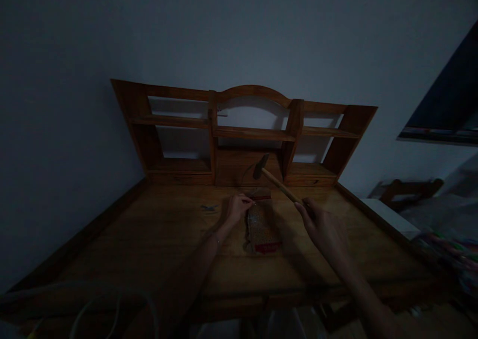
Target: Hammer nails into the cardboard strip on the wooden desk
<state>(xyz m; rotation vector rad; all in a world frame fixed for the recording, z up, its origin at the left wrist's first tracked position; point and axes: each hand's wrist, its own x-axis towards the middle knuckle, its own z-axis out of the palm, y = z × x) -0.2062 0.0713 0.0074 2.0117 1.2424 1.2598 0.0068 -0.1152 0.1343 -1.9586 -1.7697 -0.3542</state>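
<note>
In the head view, my right hand (323,227) is wrapped round the wooden handle of a hammer (278,182). The hammer's dark head is raised above the far end of a piece of cardboard (263,224) with red bands, lying on the wooden desk (160,224). At the cardboard's left edge, my left hand (238,208) pinches a tiny thing with a bright tip that looks like a nail (254,203); most of it is hidden by the fingers. Left of this hand lies a small pile of thin grey pieces (209,208), probably nails.
A wooden shelf unit (254,132) with open compartments stands along the desk's back edge, against the wall. Pale cables (85,299) loop at the lower left. Beyond the desk's right edge are a chair (411,189) and a colourful heap (451,252). The room is dim.
</note>
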